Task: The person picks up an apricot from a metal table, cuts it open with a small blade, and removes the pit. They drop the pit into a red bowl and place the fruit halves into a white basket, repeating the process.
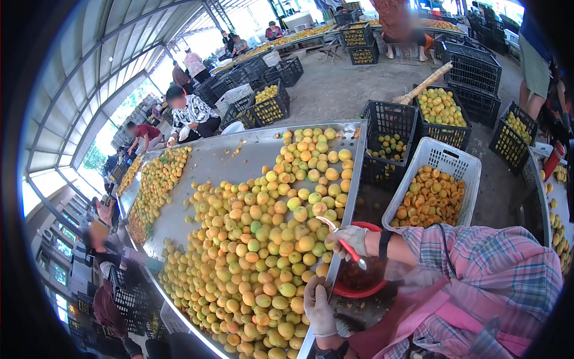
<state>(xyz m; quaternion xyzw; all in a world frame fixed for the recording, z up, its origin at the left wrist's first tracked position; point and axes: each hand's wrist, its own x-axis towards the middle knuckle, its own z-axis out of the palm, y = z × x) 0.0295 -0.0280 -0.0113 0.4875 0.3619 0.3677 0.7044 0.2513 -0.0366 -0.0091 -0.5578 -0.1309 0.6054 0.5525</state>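
My right hand (353,241), in a pale glove, is wrapped around a red-handled curved knife (353,253). The blade points over the rim of a metal table (354,206). Lower down, my gloved left hand (320,308) is at the same rim, right beside the apricots (263,239). Its fingers are curled, and I cannot tell what is in them. Yellow-orange and greenish apricots are heaped over the table. Below my right hand stands a red basin (373,287) with dark orange contents, partly hidden by my arm.
A white crate (391,203) of halved apricots stands to the right of the table, with black crates (388,119) beyond it. A light wooden stick (426,84) lies across one. Across the table, a person (194,113) in a patterned top reaches toward fruit; another person (107,245) is at its left.
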